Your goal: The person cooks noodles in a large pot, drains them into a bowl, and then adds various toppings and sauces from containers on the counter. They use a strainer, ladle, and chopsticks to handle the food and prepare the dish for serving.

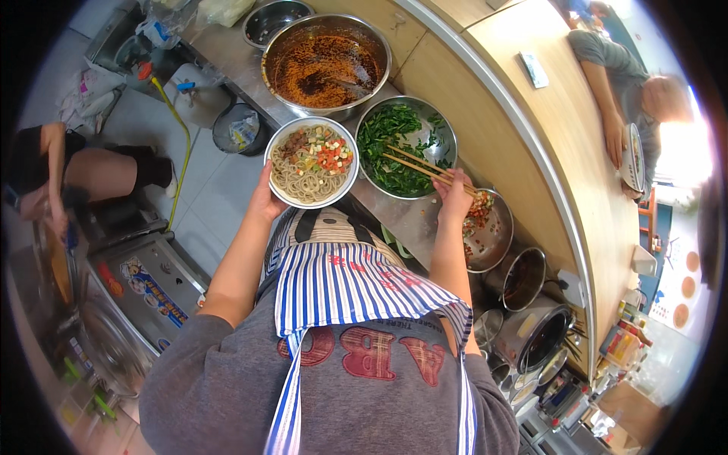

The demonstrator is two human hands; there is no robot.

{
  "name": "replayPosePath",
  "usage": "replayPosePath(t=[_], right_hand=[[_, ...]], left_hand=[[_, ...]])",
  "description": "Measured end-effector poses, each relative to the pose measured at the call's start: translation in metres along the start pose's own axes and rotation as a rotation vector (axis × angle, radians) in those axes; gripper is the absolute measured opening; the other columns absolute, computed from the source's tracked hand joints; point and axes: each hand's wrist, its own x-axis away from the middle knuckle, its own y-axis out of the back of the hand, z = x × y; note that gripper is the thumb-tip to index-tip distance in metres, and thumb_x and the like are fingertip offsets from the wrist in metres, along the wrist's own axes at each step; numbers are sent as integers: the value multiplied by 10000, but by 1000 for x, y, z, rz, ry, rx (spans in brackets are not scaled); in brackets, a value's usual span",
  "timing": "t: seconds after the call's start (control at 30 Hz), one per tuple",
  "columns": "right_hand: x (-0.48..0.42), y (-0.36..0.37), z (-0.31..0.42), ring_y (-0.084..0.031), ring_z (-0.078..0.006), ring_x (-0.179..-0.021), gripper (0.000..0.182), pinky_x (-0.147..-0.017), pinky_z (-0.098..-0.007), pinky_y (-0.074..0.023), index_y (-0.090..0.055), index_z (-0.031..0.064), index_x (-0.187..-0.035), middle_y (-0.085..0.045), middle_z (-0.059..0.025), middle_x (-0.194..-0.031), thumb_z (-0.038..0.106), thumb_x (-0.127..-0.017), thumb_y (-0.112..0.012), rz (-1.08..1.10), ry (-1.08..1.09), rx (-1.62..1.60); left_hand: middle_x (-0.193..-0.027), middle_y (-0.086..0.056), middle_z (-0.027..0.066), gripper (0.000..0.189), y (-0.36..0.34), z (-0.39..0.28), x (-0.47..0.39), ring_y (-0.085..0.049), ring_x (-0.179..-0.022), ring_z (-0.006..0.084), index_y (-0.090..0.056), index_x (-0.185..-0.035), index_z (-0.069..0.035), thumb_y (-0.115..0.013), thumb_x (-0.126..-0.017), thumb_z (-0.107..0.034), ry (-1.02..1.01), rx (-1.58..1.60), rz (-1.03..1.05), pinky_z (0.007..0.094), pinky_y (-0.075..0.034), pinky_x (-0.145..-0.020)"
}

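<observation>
In my left hand (267, 196) is a white bowl (273, 139) of noodles (304, 179), topped with brown meat pieces and diced red and pale bits. My right hand (452, 196) grips a pair of wooden chopsticks (418, 161), their tips over the chopped green vegetables (392, 128) in a steel bowl (453, 128). Behind the noodle bowl stands a large steel basin (388, 54) of dark red chili oil, with a utensil lying in it. Partly behind my right hand, another steel bowl (503, 244) holds diced red and green bits.
A steel pot (540, 261) and a larger cooker (526, 330) stand at the right. A raised wooden counter (529, 125) borders the worktop, with a person holding a bowl beyond it. Another person crouches or sits at far left. A bin (219, 133) and yellow hose (187, 142) are on the floor.
</observation>
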Motion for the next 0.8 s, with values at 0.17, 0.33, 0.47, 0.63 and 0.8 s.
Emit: replayPosePath(t=[0.17,0.33,0.47,0.63,0.8], right_hand=[[-4,2,2,-637,-260,-637,295,-569,-287,-550,-523,-33,-968,-586,-148,-811,257,-930,-486,-52,-5,-42],[-10,-18,-18,-635,-285,-722,303,-644,-345,-578,-513,-73,-921,-579,-195,-849,225,-941,-466,17,27,-52],[-4,-23,-16,-628,-285,-772,303,-678,-357,-582,-512,-86,-894,-570,-199,-883,207,-945,-454,-18,45,-70],[1,-13,-8,-624,-264,-799,288,-697,-314,-573,-513,-56,-919,-563,-156,-901,228,-941,-474,-50,16,-115],[7,-2,5,-621,-272,-816,291,-690,-315,-572,-503,-56,-921,-552,-159,-924,233,-936,-475,-81,7,-143]], left_hand=[[-1323,-455,152,587,5,-1,-2,-461,-1200,318,-391,-1335,-84,-455,-904,-479,4,13,7,487,-390,-997],[-1323,-456,149,570,-7,-3,4,-459,-1203,319,-396,-1332,-90,-437,-913,-474,10,5,7,493,-390,-996],[-1317,-464,144,545,-14,-4,9,-462,-1201,316,-398,-1333,-94,-411,-928,-459,4,4,-30,488,-394,-994],[-1314,-468,141,545,-11,-4,6,-469,-1196,310,-396,-1335,-95,-406,-930,-459,17,7,-6,480,-397,-995],[-1314,-467,144,575,-3,-3,1,-473,-1192,307,-398,-1334,-97,-437,-911,-484,38,32,40,477,-397,-996]])
